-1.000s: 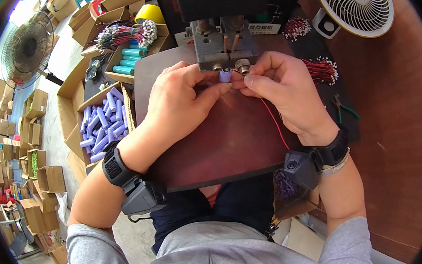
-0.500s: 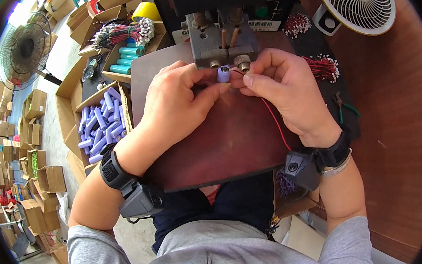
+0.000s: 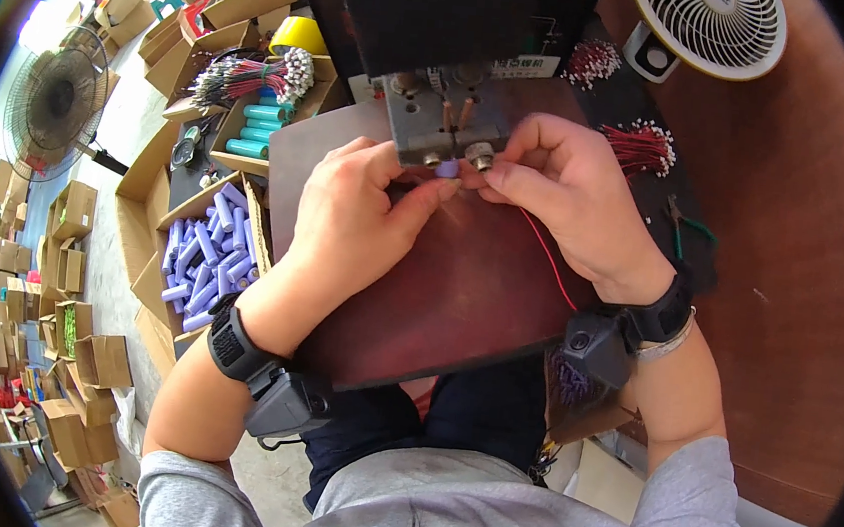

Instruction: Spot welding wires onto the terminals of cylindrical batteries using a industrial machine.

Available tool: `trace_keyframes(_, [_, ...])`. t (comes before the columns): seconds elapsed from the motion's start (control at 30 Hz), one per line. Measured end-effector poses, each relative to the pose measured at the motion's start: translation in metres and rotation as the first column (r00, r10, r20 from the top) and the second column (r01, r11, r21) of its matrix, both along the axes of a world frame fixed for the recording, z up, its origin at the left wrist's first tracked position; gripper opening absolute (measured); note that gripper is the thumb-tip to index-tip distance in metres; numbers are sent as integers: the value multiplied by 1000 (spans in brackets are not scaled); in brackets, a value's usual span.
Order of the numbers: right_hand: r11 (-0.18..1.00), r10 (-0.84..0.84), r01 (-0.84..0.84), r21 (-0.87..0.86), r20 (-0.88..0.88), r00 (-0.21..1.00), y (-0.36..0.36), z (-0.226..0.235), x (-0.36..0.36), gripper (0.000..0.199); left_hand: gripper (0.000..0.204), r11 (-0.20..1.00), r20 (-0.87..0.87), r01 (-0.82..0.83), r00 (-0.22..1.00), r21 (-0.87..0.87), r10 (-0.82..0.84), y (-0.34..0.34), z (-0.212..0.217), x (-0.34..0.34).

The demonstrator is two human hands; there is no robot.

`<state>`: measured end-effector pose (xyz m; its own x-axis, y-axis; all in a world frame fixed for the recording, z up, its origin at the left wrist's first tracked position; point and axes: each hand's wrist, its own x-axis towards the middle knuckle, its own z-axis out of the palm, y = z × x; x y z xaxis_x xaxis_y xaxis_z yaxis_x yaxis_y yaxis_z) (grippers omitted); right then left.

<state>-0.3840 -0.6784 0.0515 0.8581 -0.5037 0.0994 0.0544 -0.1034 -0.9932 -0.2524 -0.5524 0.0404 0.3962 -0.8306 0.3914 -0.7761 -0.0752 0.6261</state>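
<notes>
Close beneath the metal head (image 3: 419,123) of a spot welder, a purple cylindrical battery cell (image 3: 447,169) stands with its upper part hidden by the head. The thumb and fingers of my left hand (image 3: 351,212) are closed around it. My right hand (image 3: 583,202), at the right side of the head, pinches a thin red wire (image 3: 550,253) whose tail runs down toward the wrist. Its gripped end is lost between the fingertips and the machine. Two copper rods (image 3: 466,114) rise from the head.
A brown work board (image 3: 418,313) lies under my hands. To the left, a carton holds many purple cells (image 3: 207,255); behind it are teal cells (image 3: 255,136) and a wire bundle (image 3: 257,79). Red wires (image 3: 643,147), green-handled pliers (image 3: 686,226) and a white fan (image 3: 709,23) are at right.
The cell has gone farther under the welder head, so its top end is no longer visible. Both hands keep their grips, and the view has shifted slightly.
</notes>
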Motion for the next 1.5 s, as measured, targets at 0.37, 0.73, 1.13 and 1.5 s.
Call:
trace_keyframes(0.37, [997, -22, 15, 70, 86, 996, 1, 0, -1, 11, 22, 999, 13, -12, 1000, 40, 12, 1, 2, 0])
trace_keyframes(0.73, [278, 11, 103, -955, 111, 994, 58, 16, -62, 25, 20, 1000, -216, 17, 976, -2, -17, 36, 18, -17])
trace_keyframes(1.13, [286, 134, 45, -957, 86, 987, 46, -16, -88, 19, 28, 934, -915, 270, 265, -234, -305, 63, 29, -22])
trace_keyframes(1.5, [776, -178, 243, -581, 168, 970, 16, 28, -44, 13, 24, 993, 76, 109, 991, 54, -113, 8, 13, -17])
